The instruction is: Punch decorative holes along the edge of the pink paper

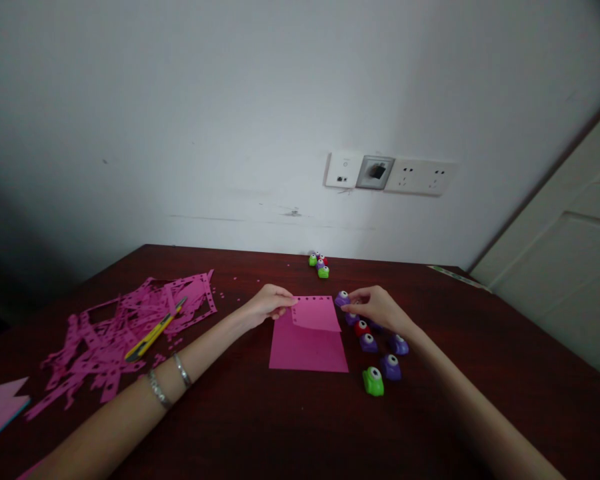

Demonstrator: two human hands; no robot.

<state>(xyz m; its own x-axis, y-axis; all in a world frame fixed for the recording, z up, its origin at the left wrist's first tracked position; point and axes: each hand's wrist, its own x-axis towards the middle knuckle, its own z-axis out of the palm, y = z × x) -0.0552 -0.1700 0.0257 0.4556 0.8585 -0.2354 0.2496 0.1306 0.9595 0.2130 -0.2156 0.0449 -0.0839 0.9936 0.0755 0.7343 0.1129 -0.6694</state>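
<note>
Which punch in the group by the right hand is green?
The green punch nearest the camera; the others visible by the right hand are purple or red.

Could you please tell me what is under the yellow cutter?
Pink paper scraps show around the yellow cutter, which appears to lie on them; what is directly beneath its body is covered.

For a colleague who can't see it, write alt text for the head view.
A left hand holds pink paper with punched holes over a dark red table, while the right hand grasps a small purple punch near other punches. Pink scraps and a yellow cutter lie to the left.
</note>
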